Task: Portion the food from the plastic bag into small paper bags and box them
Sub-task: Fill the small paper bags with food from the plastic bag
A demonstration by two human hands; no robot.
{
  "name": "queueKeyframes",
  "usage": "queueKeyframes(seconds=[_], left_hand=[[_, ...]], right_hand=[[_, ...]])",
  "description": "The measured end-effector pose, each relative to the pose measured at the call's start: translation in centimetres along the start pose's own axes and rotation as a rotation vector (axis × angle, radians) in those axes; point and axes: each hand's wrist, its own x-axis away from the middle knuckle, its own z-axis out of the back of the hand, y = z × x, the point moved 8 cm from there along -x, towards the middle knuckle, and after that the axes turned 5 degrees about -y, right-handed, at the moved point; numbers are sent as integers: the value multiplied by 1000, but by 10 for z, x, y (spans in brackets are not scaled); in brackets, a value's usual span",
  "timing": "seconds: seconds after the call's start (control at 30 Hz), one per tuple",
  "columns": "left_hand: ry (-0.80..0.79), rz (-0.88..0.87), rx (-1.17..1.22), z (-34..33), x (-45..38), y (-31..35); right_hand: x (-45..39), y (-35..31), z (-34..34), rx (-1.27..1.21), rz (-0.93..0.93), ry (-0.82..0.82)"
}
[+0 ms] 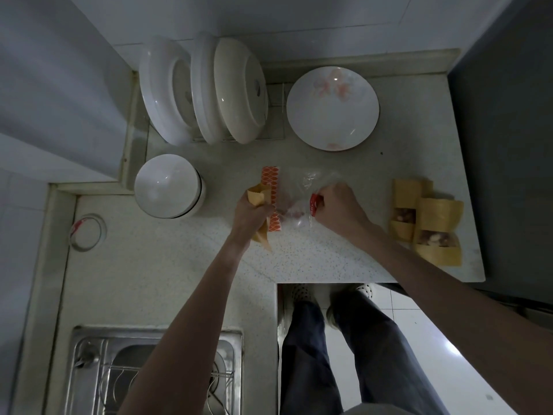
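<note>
Holding paper bag [258, 198] in left hand [250, 211], right hand [338, 209] pinching plastic bag [299, 202]

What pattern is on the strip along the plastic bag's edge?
Orange with a white scale-like lattice, on the strip of the plastic bag; head view.

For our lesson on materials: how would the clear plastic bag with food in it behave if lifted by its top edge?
The clear plastic bag looks thin and crinkled, so it would probably hang floppy rather than hold its shape. The pinkish food lies low inside it, so it would likely sag bottom-heavy. The right hand bunches the glossy film easily; it may be slippery.
</note>
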Motion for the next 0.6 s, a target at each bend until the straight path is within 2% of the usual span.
queueKeyframes(seconds=[0.33, 0.4, 0.53, 0.6], left_hand=[[-73, -61, 167, -7, 8, -3], [-61, -65, 170, -6, 8, -3], [3, -35, 187, -1, 8, -9], [15, -28, 196, -1, 9, -11]], right_hand=[[1, 8, -22, -64, -91, -14], [0, 16, -26, -138, -169, -27], [4, 53, -39, -347, -436, -100], [7, 63, -44, -384, -496, -146]])
